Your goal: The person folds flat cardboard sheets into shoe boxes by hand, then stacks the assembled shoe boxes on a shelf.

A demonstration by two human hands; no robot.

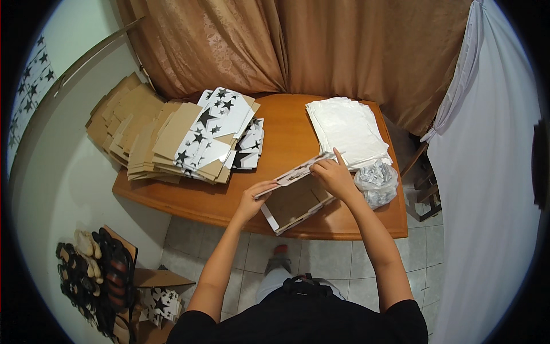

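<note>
Box [295,203] at the near edge of the wooden table [281,120], its brown interior facing the wearer. The left hand [253,200] pinches one end of the star-printed lid [293,174]; the right hand [334,176] bends over the other, one finger raised (whether it grips cannot be told), presumably to steady both ends. Flattened cartons [166,137] and white sheets [346,132] flank it, probably for easy reach.
</note>
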